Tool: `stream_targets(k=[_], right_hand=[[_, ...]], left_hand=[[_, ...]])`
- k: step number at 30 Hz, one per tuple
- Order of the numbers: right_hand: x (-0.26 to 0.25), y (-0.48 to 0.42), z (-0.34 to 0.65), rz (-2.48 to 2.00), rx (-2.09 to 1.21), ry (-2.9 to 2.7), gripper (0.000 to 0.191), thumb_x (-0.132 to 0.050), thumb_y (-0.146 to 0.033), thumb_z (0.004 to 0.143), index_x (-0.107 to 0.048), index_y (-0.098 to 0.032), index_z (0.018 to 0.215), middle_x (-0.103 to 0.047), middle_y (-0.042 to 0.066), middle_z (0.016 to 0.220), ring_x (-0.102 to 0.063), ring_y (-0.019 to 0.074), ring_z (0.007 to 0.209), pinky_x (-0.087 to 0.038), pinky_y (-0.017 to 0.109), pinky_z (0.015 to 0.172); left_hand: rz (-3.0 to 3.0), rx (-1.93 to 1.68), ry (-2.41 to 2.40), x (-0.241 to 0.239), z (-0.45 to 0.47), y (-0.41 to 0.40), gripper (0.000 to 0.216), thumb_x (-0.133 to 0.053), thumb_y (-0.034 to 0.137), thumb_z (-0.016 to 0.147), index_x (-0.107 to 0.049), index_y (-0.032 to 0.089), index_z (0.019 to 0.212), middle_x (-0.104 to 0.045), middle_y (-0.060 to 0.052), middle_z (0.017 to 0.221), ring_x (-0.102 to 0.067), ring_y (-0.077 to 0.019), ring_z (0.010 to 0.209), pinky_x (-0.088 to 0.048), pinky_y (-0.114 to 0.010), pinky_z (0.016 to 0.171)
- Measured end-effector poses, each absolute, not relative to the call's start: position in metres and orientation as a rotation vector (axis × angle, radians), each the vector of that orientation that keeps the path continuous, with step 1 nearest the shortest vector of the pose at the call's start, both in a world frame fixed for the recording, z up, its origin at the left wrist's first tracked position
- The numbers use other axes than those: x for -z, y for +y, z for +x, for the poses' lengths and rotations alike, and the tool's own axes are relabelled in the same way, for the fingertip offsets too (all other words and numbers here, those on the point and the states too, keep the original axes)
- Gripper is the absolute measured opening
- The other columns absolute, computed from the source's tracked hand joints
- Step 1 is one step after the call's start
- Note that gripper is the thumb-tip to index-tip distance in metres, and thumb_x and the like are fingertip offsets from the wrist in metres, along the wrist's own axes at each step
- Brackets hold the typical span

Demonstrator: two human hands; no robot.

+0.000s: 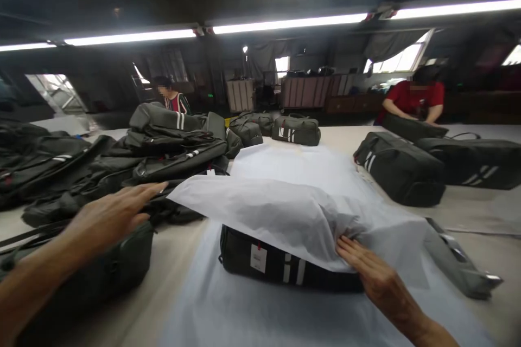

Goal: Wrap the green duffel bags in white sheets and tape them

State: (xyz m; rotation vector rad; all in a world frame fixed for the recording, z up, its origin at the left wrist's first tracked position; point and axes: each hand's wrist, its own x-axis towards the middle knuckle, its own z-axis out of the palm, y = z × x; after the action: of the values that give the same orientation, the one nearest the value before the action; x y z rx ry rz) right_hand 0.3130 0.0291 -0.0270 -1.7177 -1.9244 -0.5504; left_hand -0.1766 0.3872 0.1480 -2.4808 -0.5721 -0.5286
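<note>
A dark duffel bag (325, 277) with two white stripes and a white hang tag (258, 258) lies in front of me, largely covered by a white paper sheet (260, 209). My right hand (372, 268) rests on the sheet over the bag's right part, its fingers stretched out where the paper is creased. Its thumb is hidden. In the air to the left is my left hand (109, 214), fingers extended and nothing in them. Its fingertips are close to the sheet's raised left corner, apart from it. Under the bag spreads more white paper (244, 317).
Piled dark bags (175, 141) crowd the left, with another bag (122, 260) below my left hand. Filled bags (401, 168) stand on the right, near a small grey item (458, 260). Across the table a person in red (433, 95) handles a bag; another person (177, 102) is behind the pile.
</note>
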Motion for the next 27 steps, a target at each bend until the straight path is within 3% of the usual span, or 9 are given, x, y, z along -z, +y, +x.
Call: stream_targets(k=[2, 4, 7, 10, 13, 17, 21, 25, 27], right_hand=[[0.025, 0.030, 0.313, -1.716, 0.579, -1.936, 0.051, -0.040, -0.003, 0.090, -0.057, -0.025, 0.133, -0.060, 0.003, 0.135, -0.053, 0.0191, 0.127, -0.045, 0.036, 0.109], [0.020, 0.028, 0.312, -1.717, 0.611, -1.958, 0.051, -0.040, -0.003, 0.089, -0.058, -0.024, 0.131, -0.061, 0.003, 0.133, -0.054, 0.0194, 0.126, -0.048, 0.035, 0.107], [0.010, 0.018, 0.308, -1.773, 0.603, -2.034, 0.046, -0.046, -0.011, 0.091, -0.056, -0.025, 0.133, -0.060, 0.002, 0.134, -0.055, 0.0221, 0.125, -0.050, 0.037, 0.104], [-0.010, 0.004, 0.303, -1.856, 0.526, -1.982, 0.049, -0.057, -0.035, 0.090, -0.051, -0.026, 0.138, -0.057, 0.004, 0.137, -0.055, 0.0267, 0.124, -0.051, 0.039, 0.102], [-0.048, 0.016, 0.301, -1.904, 0.443, -1.673, 0.044, -0.048, -0.040, 0.095, -0.052, -0.027, 0.137, -0.056, 0.005, 0.139, -0.054, 0.0262, 0.126, -0.050, 0.040, 0.103], [-0.088, 0.086, 0.290, -1.928, 0.279, -1.598, 0.045, -0.035, -0.043, 0.100, -0.044, -0.029, 0.142, -0.048, 0.004, 0.146, -0.043, 0.0276, 0.135, -0.038, 0.055, 0.111], [-0.067, 0.149, 0.260, -1.984, 0.216, -1.971, 0.057, -0.042, -0.054, 0.096, -0.035, -0.030, 0.147, -0.039, 0.007, 0.152, -0.032, 0.0323, 0.141, -0.028, 0.066, 0.111], [-0.026, 0.159, 0.247, -1.989, 0.378, -2.186, 0.072, -0.057, -0.056, 0.088, -0.033, -0.027, 0.148, -0.037, 0.012, 0.153, -0.033, 0.0361, 0.140, -0.021, 0.069, 0.112], [-0.020, 0.157, 0.249, -2.010, 0.419, -2.193, 0.072, -0.060, -0.053, 0.087, -0.032, -0.025, 0.149, -0.037, 0.012, 0.153, -0.033, 0.0361, 0.140, -0.018, 0.068, 0.113]], left_hand=[[-2.492, 0.424, -0.416, -0.151, -0.099, 0.373, 0.063, -0.051, 0.024, 0.082, -0.040, 0.029, 0.144, -0.055, -0.008, 0.138, -0.056, -0.0315, 0.118, -0.040, -0.051, 0.102], [-2.473, 0.466, -0.251, -0.139, -0.041, 0.362, 0.066, -0.051, 0.009, 0.080, -0.042, 0.028, 0.142, -0.049, -0.009, 0.144, -0.045, -0.0316, 0.131, -0.029, -0.054, 0.112], [-2.429, 0.604, -0.100, -0.111, -0.008, 0.359, 0.044, -0.044, -0.001, 0.085, -0.060, 0.019, 0.120, -0.068, -0.010, 0.108, -0.062, -0.0260, 0.105, -0.035, -0.049, 0.108], [-2.433, 0.641, -0.014, -0.097, -0.022, 0.361, 0.029, -0.043, -0.001, 0.088, -0.064, 0.016, 0.098, -0.062, -0.003, 0.074, -0.061, -0.0197, 0.070, -0.049, -0.039, 0.086], [-2.470, 0.612, 0.026, -0.096, -0.044, 0.350, 0.028, -0.044, 0.000, 0.089, -0.062, 0.017, 0.103, -0.060, -0.002, 0.076, -0.058, -0.0199, 0.071, -0.049, -0.035, 0.074], [-2.535, 0.531, 0.025, -0.075, -0.051, 0.327, 0.023, -0.047, 0.001, 0.088, -0.060, 0.017, 0.098, -0.058, -0.001, 0.074, -0.055, -0.0191, 0.066, -0.046, -0.036, 0.070], [-2.706, 0.355, 0.037, -0.035, -0.055, 0.318, 0.019, -0.055, 0.001, 0.084, -0.057, 0.020, 0.085, -0.059, 0.000, 0.074, -0.053, -0.0186, 0.063, -0.043, -0.034, 0.063], [-3.033, 0.024, -0.108, -0.056, -0.061, 0.320, 0.024, -0.080, 0.031, 0.076, -0.062, 0.024, 0.089, -0.064, 0.003, 0.073, -0.060, -0.0179, 0.062, -0.040, -0.029, 0.056], [-3.242, -0.092, -0.125, -0.092, -0.047, 0.322, 0.035, -0.075, 0.056, 0.075, -0.066, 0.027, 0.092, -0.063, 0.005, 0.064, -0.061, -0.0161, 0.056, -0.039, -0.027, 0.051]])
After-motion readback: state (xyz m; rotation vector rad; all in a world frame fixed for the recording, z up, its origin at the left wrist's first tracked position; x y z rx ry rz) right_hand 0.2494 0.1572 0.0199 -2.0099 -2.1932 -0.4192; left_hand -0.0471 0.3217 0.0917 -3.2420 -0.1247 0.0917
